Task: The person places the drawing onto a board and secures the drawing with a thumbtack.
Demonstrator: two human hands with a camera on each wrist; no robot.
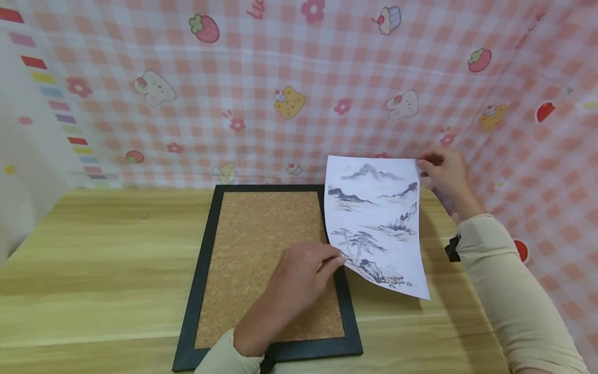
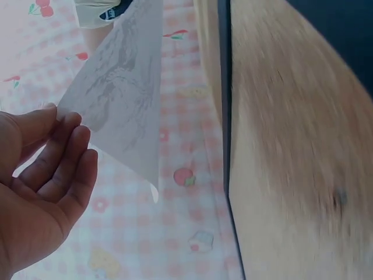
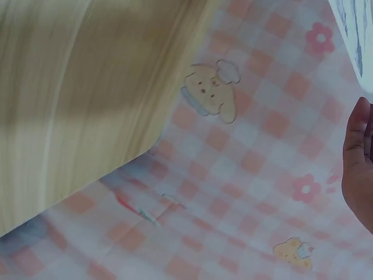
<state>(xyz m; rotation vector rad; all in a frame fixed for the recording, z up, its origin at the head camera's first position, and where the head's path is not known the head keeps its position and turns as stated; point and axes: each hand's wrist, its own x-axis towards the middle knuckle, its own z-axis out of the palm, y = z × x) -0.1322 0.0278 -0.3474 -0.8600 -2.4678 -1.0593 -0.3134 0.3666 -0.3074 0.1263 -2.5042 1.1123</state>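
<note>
A sheet of paper (image 1: 374,208) printed with an ink landscape of mountains and pines is held up over the right side of a black-framed cork board (image 1: 261,234). My left hand (image 1: 299,275) pinches the sheet's lower left corner between thumb and fingers, above the cork. At the upper right corner, my right hand (image 1: 446,171) pinches it too. The lower right corner hangs free and the sheet bows slightly. In the left wrist view the paper (image 2: 125,87) slants away from the left hand (image 2: 49,175). Only part of the right hand (image 3: 358,163) shows in the right wrist view.
The board lies on a wooden table (image 1: 117,270). Behind and to the right hangs a pink checked cloth (image 1: 261,140) with cartoon prints. A tiny dark speck (image 1: 144,216) is on the table left of the board.
</note>
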